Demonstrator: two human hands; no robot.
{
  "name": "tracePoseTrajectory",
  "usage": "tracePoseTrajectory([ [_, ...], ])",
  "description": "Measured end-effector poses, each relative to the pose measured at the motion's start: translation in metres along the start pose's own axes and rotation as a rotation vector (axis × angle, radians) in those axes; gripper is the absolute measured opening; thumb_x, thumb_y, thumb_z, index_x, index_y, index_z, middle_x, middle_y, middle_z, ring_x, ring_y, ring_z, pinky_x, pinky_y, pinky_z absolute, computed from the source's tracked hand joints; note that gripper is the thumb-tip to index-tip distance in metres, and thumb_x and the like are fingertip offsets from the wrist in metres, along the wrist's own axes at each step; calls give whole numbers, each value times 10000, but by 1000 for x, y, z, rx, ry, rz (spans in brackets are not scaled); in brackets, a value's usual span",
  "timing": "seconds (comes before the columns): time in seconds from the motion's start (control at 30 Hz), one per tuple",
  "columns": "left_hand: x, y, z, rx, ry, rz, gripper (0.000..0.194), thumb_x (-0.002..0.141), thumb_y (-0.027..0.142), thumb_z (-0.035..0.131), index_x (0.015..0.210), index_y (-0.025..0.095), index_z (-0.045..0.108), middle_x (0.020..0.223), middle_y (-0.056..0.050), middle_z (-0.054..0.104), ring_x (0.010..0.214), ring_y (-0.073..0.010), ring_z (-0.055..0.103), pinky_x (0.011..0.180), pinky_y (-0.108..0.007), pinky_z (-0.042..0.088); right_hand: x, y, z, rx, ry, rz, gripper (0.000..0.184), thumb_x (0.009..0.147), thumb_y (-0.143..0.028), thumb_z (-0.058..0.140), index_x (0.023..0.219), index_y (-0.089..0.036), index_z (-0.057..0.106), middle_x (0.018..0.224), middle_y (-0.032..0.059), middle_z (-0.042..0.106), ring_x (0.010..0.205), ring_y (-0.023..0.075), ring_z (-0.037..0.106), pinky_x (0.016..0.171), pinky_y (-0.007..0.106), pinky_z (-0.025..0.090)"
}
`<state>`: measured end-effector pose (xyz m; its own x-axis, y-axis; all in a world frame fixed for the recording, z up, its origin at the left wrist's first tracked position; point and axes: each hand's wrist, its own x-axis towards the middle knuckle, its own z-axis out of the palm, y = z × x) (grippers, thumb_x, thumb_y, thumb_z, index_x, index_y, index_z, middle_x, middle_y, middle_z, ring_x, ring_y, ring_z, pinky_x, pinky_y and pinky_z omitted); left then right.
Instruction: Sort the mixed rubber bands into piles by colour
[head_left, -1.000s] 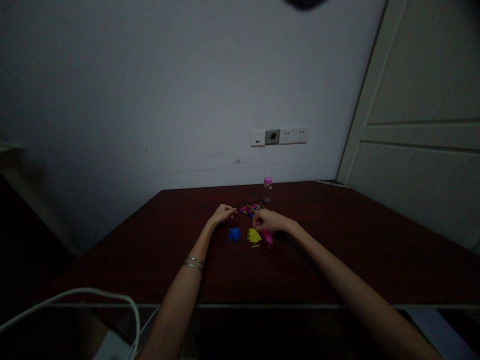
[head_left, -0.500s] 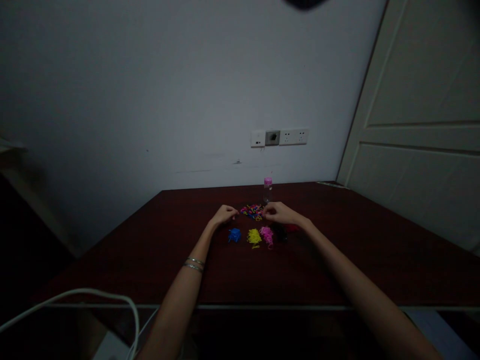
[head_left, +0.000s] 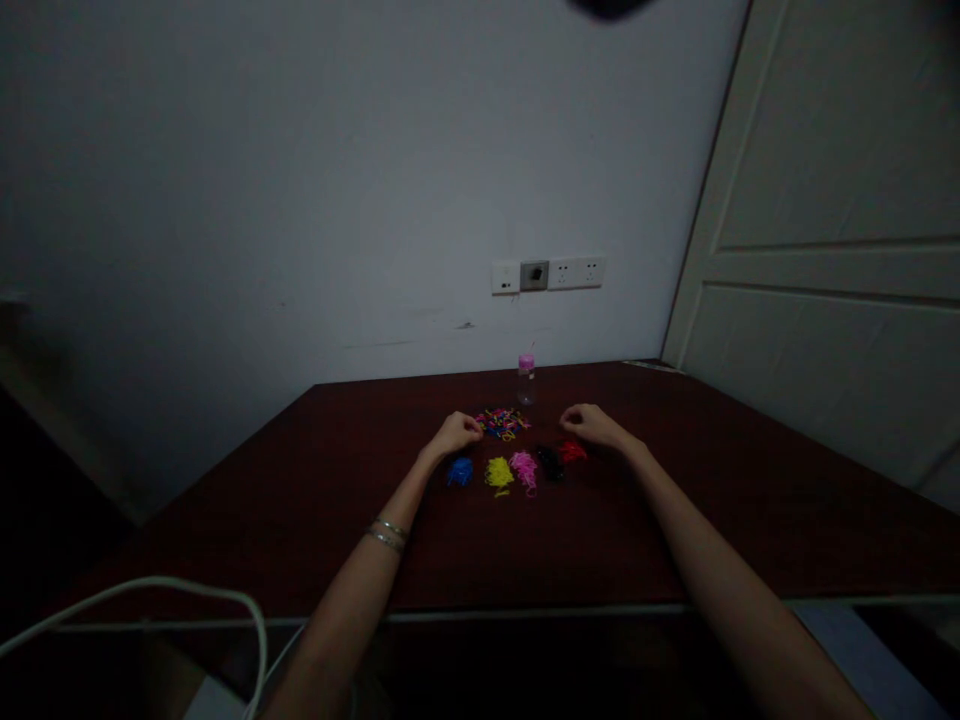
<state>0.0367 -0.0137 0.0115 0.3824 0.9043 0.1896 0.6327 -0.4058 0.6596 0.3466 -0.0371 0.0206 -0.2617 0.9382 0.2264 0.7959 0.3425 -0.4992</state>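
Note:
A mixed pile of small coloured rubber bands [head_left: 503, 422] lies on the dark red table. My left hand [head_left: 457, 433] is at the pile's left edge, its fingertips pinched together; whatever they hold is too small to make out. To the right of the pile, my right hand [head_left: 592, 424] hovers just above the red bands [head_left: 573, 451], also with its fingers in a pinch whose content I cannot see. Sorted heaps form a row in front: blue bands [head_left: 460, 472], yellow bands [head_left: 499, 474], pink bands [head_left: 524, 470] and black bands [head_left: 551, 463].
Behind the mixed pile stands a clear bottle with a pink lid [head_left: 526, 380]. The table [head_left: 540, 560] meets a wall with sockets [head_left: 547, 274]. A pale panelled door [head_left: 825, 270] is on the right, and a white cable [head_left: 187, 590] loops at lower left.
My right hand has moved right, from the mixed pile to over the red bands, uncovering the black and red heaps. My left hand has come closer to the mixed pile. The view has shifted slightly.

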Motion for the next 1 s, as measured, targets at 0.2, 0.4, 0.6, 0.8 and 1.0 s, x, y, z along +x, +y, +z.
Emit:
tracePoseTrajectory([
  [0.2,11,5,2,143,-47,23,244,604,204,576,791,99,693,672,-27,633,620,-125,541,589,-209,392,-2,8,-1,-27,-25,42,208,670,-206,509,787,-138,667,768,51,665,687,143,582,609,200,404],
  [0.4,20,5,7,182,-65,56,226,611,216,575,768,101,689,667,-32,634,630,-134,547,595,-212,402,-2,10,0,-40,-28,38,195,667,-196,506,770,-141,662,773,53,667,688,141,582,625,205,405],
  [0.6,23,6,12,197,-59,34,182,608,191,553,708,115,686,679,-40,644,640,-129,554,611,-198,404,-1,11,1,-33,-39,38,186,668,-205,511,765,-148,658,760,49,663,678,142,582,621,210,408],
  [0.8,25,7,12,231,-52,42,170,607,157,509,656,108,665,644,-37,625,609,-115,537,601,-187,392,-2,11,1,-36,-48,25,195,678,-211,502,778,-150,659,773,54,665,685,146,589,626,214,416],
  [1.0,23,8,7,249,-72,107,188,620,149,471,650,95,648,605,-21,591,570,-101,507,563,-181,374,-4,7,0,-32,-62,31,195,680,-210,505,769,-143,665,751,50,663,669,141,582,615,209,413],
])
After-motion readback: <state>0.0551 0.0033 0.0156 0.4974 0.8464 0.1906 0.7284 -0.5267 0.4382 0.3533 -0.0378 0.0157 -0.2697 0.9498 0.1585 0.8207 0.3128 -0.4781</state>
